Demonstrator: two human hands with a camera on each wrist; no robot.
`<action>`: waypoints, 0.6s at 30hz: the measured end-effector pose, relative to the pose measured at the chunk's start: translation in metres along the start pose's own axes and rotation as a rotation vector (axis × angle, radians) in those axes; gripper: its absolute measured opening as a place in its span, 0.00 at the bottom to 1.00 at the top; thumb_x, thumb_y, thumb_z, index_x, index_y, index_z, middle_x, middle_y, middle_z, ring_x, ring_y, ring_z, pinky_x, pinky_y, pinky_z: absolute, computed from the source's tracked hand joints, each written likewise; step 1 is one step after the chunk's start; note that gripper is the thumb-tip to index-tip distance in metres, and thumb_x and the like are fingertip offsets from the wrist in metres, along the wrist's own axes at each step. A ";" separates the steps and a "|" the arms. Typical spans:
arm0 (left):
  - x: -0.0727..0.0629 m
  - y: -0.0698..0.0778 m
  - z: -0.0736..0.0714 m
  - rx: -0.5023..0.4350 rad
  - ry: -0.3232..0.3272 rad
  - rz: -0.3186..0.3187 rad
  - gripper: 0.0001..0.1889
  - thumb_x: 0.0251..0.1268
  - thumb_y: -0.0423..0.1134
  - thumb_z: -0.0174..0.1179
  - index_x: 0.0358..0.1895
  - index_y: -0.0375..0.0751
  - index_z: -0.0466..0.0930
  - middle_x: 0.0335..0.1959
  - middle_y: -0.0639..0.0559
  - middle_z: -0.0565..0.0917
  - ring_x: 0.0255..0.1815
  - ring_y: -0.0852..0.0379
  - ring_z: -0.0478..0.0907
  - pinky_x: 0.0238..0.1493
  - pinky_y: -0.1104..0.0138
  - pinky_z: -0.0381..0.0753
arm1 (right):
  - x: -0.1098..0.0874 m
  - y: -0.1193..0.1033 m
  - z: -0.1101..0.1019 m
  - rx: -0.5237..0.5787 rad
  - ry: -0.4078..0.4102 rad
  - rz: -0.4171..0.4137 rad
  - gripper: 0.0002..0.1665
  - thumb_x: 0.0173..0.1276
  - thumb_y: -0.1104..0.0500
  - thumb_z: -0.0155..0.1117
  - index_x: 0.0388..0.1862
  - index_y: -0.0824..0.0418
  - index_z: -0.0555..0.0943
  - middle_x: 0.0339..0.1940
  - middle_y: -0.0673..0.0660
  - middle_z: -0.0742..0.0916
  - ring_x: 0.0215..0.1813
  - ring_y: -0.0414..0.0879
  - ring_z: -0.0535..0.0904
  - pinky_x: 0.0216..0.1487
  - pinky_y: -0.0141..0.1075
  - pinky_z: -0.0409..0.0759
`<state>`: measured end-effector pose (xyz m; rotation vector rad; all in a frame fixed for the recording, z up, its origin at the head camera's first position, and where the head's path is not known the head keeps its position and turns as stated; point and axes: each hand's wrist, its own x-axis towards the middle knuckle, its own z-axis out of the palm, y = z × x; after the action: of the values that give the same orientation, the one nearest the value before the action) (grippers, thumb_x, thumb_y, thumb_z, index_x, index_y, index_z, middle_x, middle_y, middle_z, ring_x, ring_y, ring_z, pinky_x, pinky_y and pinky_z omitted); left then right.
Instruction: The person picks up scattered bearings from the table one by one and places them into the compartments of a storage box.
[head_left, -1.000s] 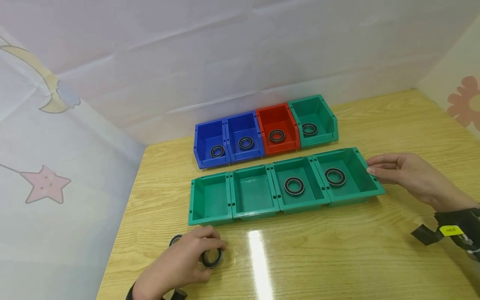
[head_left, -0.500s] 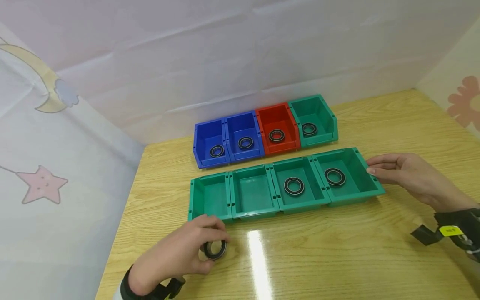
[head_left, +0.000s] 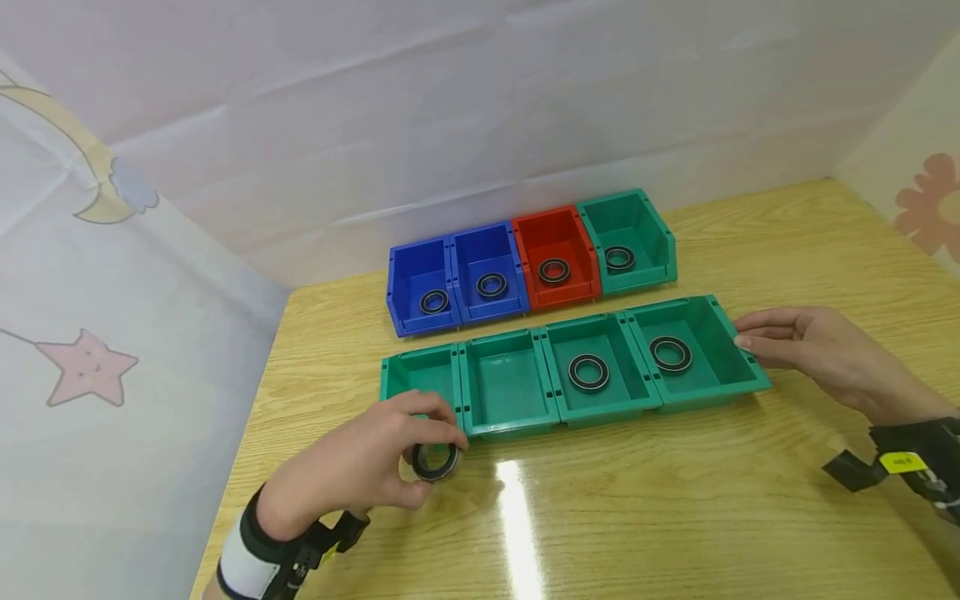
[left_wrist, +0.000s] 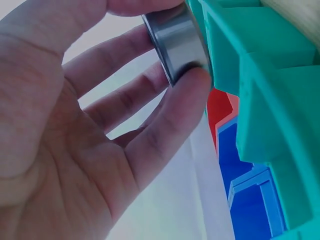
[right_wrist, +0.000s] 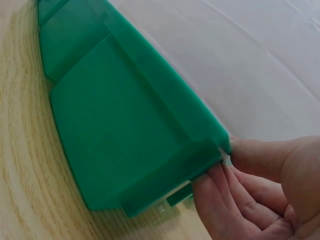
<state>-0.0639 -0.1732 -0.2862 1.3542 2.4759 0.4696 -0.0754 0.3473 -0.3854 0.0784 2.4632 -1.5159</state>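
Observation:
My left hand pinches a black-sealed ball bearing between thumb and fingertips, tilted, just in front of the leftmost green bin. Up close in the left wrist view, the bearing's shiny steel outer ring shows between thumb and fingers. At the right end of the front row, my right hand grips the side rim of the last green bin. The right wrist view has thumb and fingers on either side of that bin's corner. Two more bearings lie in the two right-hand green bins, one nearer bearing and one bearing beside it.
Behind stands a second row: a blue bin, another blue bin, a red bin and a green bin, each with a bearing inside. A pale sheet wall rises behind the wooden table.
My left hand has lifted the bearing and carried it forward, toward the leftmost green bin. Another bearing left of the hand is now hidden behind it. My right hand stays on its bin.

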 end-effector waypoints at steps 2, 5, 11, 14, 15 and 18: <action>0.005 -0.001 -0.005 -0.012 -0.001 0.015 0.24 0.47 0.35 0.72 0.52 0.55 0.85 0.52 0.60 0.79 0.50 0.62 0.74 0.42 0.74 0.79 | 0.000 0.000 0.000 0.001 -0.003 -0.001 0.18 0.76 0.56 0.58 0.59 0.62 0.76 0.42 0.32 0.87 0.45 0.28 0.84 0.42 0.24 0.84; 0.012 -0.003 -0.011 -0.037 0.001 0.045 0.23 0.48 0.35 0.73 0.52 0.53 0.85 0.52 0.58 0.79 0.49 0.62 0.75 0.39 0.76 0.80 | 0.000 -0.001 0.000 0.006 -0.005 -0.010 0.17 0.76 0.57 0.58 0.59 0.61 0.76 0.42 0.32 0.87 0.45 0.28 0.84 0.42 0.24 0.85; 0.027 -0.005 -0.021 -0.036 0.019 0.106 0.23 0.47 0.35 0.72 0.51 0.52 0.85 0.51 0.58 0.79 0.47 0.62 0.76 0.38 0.76 0.81 | 0.000 0.000 0.000 0.019 -0.017 -0.017 0.16 0.76 0.58 0.57 0.59 0.59 0.76 0.43 0.33 0.87 0.45 0.29 0.84 0.42 0.24 0.85; 0.033 -0.006 -0.024 -0.036 0.018 0.117 0.23 0.47 0.34 0.72 0.50 0.53 0.85 0.51 0.58 0.78 0.46 0.63 0.76 0.38 0.77 0.81 | 0.000 0.000 -0.001 0.022 -0.023 -0.014 0.16 0.76 0.58 0.57 0.59 0.59 0.76 0.43 0.33 0.87 0.46 0.29 0.84 0.42 0.24 0.84; 0.035 -0.006 -0.025 -0.036 0.019 0.122 0.23 0.47 0.34 0.71 0.50 0.53 0.85 0.51 0.58 0.78 0.46 0.62 0.77 0.38 0.77 0.81 | 0.000 0.001 -0.001 0.020 -0.024 -0.012 0.16 0.76 0.58 0.57 0.59 0.59 0.76 0.43 0.33 0.87 0.46 0.28 0.84 0.42 0.24 0.84; 0.040 -0.008 -0.027 -0.041 0.025 0.135 0.22 0.48 0.34 0.71 0.50 0.53 0.85 0.50 0.57 0.78 0.45 0.61 0.77 0.36 0.77 0.81 | 0.000 0.001 -0.001 0.022 -0.019 -0.018 0.15 0.76 0.58 0.57 0.59 0.58 0.76 0.43 0.33 0.87 0.45 0.28 0.84 0.42 0.24 0.85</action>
<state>-0.1010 -0.1469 -0.2685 1.5135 2.3909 0.5677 -0.0752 0.3492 -0.3859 0.0452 2.4393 -1.5436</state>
